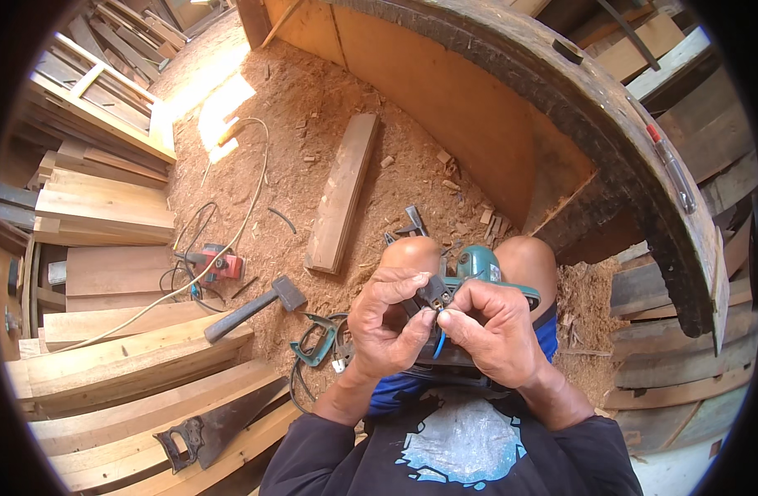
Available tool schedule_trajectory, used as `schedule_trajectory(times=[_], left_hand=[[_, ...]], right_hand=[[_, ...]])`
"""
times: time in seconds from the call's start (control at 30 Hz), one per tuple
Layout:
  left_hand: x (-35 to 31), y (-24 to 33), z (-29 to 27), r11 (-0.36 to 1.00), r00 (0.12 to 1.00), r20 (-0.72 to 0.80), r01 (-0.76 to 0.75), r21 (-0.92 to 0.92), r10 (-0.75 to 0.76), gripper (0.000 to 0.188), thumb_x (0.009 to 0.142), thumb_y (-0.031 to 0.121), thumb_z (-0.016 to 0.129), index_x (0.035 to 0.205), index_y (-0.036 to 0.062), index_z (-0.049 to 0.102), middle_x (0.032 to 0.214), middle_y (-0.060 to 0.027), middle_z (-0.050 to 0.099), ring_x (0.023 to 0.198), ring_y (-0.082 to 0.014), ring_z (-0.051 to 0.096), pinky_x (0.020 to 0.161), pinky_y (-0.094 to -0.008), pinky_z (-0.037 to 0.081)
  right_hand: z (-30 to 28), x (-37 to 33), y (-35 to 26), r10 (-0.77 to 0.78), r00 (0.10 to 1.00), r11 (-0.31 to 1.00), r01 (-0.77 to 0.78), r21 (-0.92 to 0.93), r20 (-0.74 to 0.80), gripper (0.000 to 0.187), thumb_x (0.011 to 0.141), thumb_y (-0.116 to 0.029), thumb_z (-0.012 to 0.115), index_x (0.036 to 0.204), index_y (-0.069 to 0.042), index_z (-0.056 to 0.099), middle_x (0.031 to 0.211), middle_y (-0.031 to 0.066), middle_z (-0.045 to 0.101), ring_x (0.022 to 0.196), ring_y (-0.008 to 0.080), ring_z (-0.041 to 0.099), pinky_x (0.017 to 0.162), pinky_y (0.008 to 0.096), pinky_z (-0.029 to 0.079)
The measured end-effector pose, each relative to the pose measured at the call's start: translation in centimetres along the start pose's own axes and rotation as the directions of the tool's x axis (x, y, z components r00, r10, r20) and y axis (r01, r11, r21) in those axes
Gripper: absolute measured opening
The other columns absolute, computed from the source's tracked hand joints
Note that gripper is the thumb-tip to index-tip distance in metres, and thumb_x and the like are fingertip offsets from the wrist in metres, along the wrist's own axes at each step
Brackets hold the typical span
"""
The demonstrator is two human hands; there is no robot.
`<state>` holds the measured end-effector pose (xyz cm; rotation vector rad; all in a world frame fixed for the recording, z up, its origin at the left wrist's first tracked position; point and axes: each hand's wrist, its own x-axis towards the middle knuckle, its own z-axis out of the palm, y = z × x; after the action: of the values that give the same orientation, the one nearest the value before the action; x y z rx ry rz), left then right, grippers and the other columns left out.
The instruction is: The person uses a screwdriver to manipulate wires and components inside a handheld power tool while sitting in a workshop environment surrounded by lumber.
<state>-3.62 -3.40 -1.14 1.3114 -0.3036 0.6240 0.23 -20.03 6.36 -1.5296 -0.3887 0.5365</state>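
In front of my lap, my left hand point(393, 318) pinches a small black block point(434, 291) with brass-coloured contacts, probably a power-tool switch. Thumb and fingertips of my right hand point(496, 332) are closed against the block's near right side. Whatever they pinch there is too small to make out. A short blue wire point(439, 344) hangs below, between the two thumbs. Behind my hands, a green power tool point(478, 263) rests between my knees, partly hidden. A green handle shell point(314, 341) lies on the floor to the left, beside a black cord.
A mallet point(259, 307), a red power tool point(222, 263) and a plank point(343, 198) lie to the left and ahead on sawdust. A handsaw point(213, 430) rests on stacked boards point(139, 343). To the right curves a wooden bench point(594, 91) bearing a red-tipped tool point(672, 169).
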Motion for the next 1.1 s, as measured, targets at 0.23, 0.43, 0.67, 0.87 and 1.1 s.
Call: schedule_trajectory(times=[0.23,0.43,0.67,0.87,1.1], left_hand=[[-0.1,-0.3,-0.1,0.996,1.0,0.012,-0.004,0.092,0.002,0.034,0.087,0.0,0.073,0.12,-0.0019,0.063,0.115,-0.0184,0.066,0.103,-0.0219,0.065,0.087,-0.0323,0.053],[0.6,0.0,-0.1,0.993,0.995,0.104,-0.019,0.117,0.007,0.051,0.087,0.014,0.076,0.13,-0.0042,0.055,0.123,-0.0175,0.055,0.109,-0.0207,0.059,0.093,-0.0333,0.049],[0.4,0.4,-0.2,0.994,0.985,0.136,0.107,0.016,-0.108,0.068,0.082,0.015,0.081,0.138,-0.0067,0.048,0.129,-0.0146,0.05,0.117,-0.0205,0.055,0.101,-0.0351,0.046],[-0.5,0.7,0.5,0.979,0.984,0.016,0.177,-0.099,-0.176,0.065,0.085,0.013,0.078,0.138,-0.0062,0.048,0.129,-0.012,0.052,0.116,-0.019,0.056,0.101,-0.0344,0.047],[-0.7,-0.5,-0.2,0.992,0.999,-0.031,0.016,0.128,-0.012,0.043,0.093,0.012,0.07,0.13,-0.0045,0.055,0.126,-0.013,0.058,0.112,-0.0169,0.058,0.098,-0.0321,0.048]], right_hand=[[0.0,-0.1,0.2,-0.039,0.999,0.998,0.038,-0.054,-0.017,0.02,0.095,-0.008,0.066,0.078,-0.002,0.059,0.069,-0.0041,0.055,0.065,0.0026,0.046,0.055,0.0238,0.039],[-0.2,0.2,0.7,-0.058,0.998,0.996,0.056,-0.068,-0.033,0.018,0.095,-0.009,0.067,0.081,-0.001,0.061,0.073,-0.0037,0.057,0.069,0.003,0.049,0.059,0.024,0.042],[-0.1,0.4,0.8,-0.048,0.999,0.999,0.047,-0.012,-0.019,0.014,0.097,-0.008,0.066,0.085,0.001,0.064,0.076,-0.0038,0.059,0.071,0.0025,0.049,0.06,0.0229,0.042],[-0.2,0.5,0.3,0.055,0.996,0.995,-0.06,0.079,0.065,0.014,0.097,-0.008,0.065,0.085,-0.001,0.063,0.077,-0.0056,0.057,0.072,0.0018,0.047,0.06,0.022,0.04],[0.0,0.3,0.0,0.064,0.996,0.997,-0.067,0.042,0.058,0.015,0.097,-0.009,0.066,0.085,-0.001,0.063,0.076,-0.0062,0.056,0.07,0.0016,0.045,0.058,0.0224,0.038]])
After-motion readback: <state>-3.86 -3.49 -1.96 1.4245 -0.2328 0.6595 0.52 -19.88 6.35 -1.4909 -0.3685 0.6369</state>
